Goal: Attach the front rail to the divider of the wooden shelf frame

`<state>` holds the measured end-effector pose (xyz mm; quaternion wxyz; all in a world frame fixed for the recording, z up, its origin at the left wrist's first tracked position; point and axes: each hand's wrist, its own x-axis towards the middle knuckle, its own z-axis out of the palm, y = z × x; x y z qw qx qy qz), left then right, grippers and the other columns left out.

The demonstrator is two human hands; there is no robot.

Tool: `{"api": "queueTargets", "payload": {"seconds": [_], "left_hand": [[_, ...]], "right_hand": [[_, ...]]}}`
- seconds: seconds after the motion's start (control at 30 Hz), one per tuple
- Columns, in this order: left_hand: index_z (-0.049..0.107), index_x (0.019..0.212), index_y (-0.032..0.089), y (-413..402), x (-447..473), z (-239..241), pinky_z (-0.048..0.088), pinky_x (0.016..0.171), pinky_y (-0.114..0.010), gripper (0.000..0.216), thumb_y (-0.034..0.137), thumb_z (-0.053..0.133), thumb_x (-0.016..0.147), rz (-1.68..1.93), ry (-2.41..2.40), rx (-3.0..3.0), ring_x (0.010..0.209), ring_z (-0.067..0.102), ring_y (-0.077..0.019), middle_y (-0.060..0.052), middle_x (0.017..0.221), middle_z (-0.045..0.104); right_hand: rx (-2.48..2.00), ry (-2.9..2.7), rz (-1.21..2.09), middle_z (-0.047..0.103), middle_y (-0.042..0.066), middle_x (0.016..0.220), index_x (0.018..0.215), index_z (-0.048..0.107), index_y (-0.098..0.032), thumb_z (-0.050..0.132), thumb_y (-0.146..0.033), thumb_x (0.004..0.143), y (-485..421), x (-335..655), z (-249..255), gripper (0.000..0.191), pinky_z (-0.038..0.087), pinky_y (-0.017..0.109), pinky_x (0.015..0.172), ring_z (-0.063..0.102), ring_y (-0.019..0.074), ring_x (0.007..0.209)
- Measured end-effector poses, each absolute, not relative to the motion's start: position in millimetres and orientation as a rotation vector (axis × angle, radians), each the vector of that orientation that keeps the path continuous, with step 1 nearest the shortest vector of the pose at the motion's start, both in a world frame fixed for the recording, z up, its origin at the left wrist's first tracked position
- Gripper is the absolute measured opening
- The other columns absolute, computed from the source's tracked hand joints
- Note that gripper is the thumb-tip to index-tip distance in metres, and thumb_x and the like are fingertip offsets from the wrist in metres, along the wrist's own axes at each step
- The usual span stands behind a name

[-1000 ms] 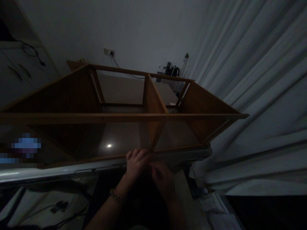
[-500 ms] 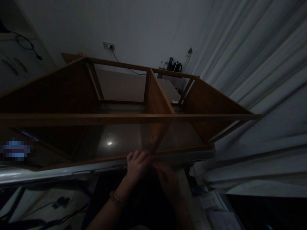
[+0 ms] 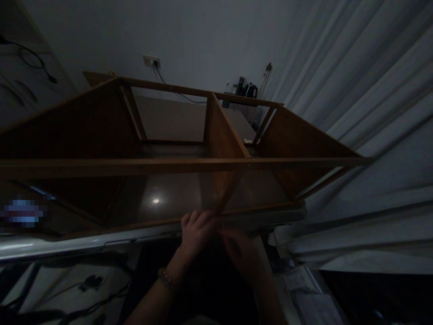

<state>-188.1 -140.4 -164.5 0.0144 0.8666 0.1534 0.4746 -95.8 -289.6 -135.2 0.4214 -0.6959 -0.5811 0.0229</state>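
A wooden frame (image 3: 182, 166) with a wooden middle divider (image 3: 226, 131) and side panels stands on a table (image 3: 176, 194) in dim light. My left hand (image 3: 198, 230) is closed over the frame's bottom front rail, just left of the foot of the middle upright (image 3: 232, 192). A bracelet (image 3: 166, 277) circles that wrist. Close beside it, my right hand (image 3: 241, 248) is below the foot of the same upright, fingers drawn together toward my left fingertips. Darkness and blur hide what the right fingers hold, if anything.
White curtains (image 3: 382, 135) hang along the right, close to the frame's end. Behind it are a wall socket (image 3: 151, 61) with a plugged cord and a black kettle (image 3: 251, 90). Cables (image 3: 91, 284) lie below at left; a box of papers (image 3: 304, 284) sits at lower right.
The view has shifted slightly. My left hand stays at the bottom rail. My right hand, still blurred, has moved a little beside it at the upright's foot.
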Motion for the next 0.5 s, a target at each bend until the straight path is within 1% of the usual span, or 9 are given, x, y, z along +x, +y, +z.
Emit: {"api": "queueTargets", "payload": {"seconds": [0.13, 0.3, 0.43, 0.5], "left_hand": [[0.068, 0.092, 0.035, -141, -188, -164, 0.028, 0.074, -0.035, 0.011, 0.034, 0.061, 0.083, 1.487, 0.483, 2.698, 0.078, 0.052, -0.0152, 0.004, 0.083, 0.069], [0.069, 0.088, 0.034, -141, -188, -165, 0.027, 0.075, -0.035, 0.010, 0.033, 0.061, 0.083, 1.463, 0.483, 2.703, 0.079, 0.052, -0.0157, 0.004, 0.084, 0.069], [0.069, 0.093, 0.036, -141, -189, -165, 0.028, 0.076, -0.035, 0.013, 0.032, 0.061, 0.083, 1.453, 0.479, 2.709, 0.080, 0.052, -0.0158, 0.004, 0.086, 0.069], [0.068, 0.095, 0.036, -141, -189, -165, 0.028, 0.075, -0.035, 0.014, 0.032, 0.059, 0.085, 1.458, 0.469, 2.719, 0.080, 0.052, -0.0161, 0.004, 0.086, 0.069]], "right_hand": [[-1.776, -1.561, -0.010, 0.066, 0.004, 0.105, 0.117, 0.054, -0.025, 0.042, -0.019, 0.093, -295, -93, -135, 0.027, 0.051, 0.031, 0.087, 0.061, 0.0145, 0.098], [-1.809, -1.630, -0.174, 0.067, 0.004, 0.101, 0.112, 0.057, -0.025, 0.044, -0.022, 0.093, -298, -91, -131, 0.023, 0.051, 0.032, 0.083, 0.060, 0.0157, 0.096], [-1.755, -1.663, -0.374, 0.068, 0.004, 0.096, 0.111, 0.057, -0.023, 0.047, -0.019, 0.092, -298, -92, -125, 0.022, 0.050, 0.031, 0.080, 0.061, 0.0158, 0.091], [-1.770, -1.660, -0.447, 0.068, 0.003, 0.093, 0.107, 0.058, -0.023, 0.048, -0.020, 0.092, -298, -92, -124, 0.018, 0.048, 0.031, 0.077, 0.061, 0.0165, 0.087]]}}
